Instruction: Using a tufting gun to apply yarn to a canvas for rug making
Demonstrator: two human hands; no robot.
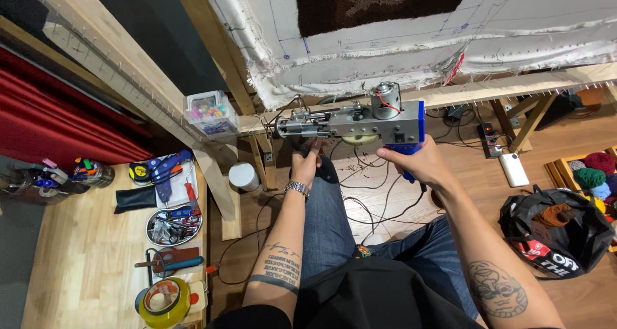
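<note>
Nearest the lens: black-shirted lap and blue jeans (328, 220), two tattooed forearms reaching up from there. Right hand (421, 165) wrapped tight around the blue pistol grip of a tufting gun (350, 123), held level in mid-air just below the stretched white backing cloth (385, 53) on its wooden frame (212, 40). Left hand (307, 165), steel watch at the wrist, pinched closed under the gun's front end, fingertips apparently on the lower front handle or yarn near the needle; exact contact hard to tell.

Judged from this: best kept steady with the right wrist straight, left fingers well clear of the needle tip, black power cord (379, 200) hanging free of the knees.

Further out: dark tufted patch at the cloth's top, clear box of coloured bits (209, 110) perched on the frame. To the left, pale wooden workbench (77, 258) with a metal tray of tools (173, 226), a yellow tape roll (164, 300), a blue glue gun. Wooden floor, power strip, black bag of yarn (553, 229) to the right, red curtain at far left.
</note>
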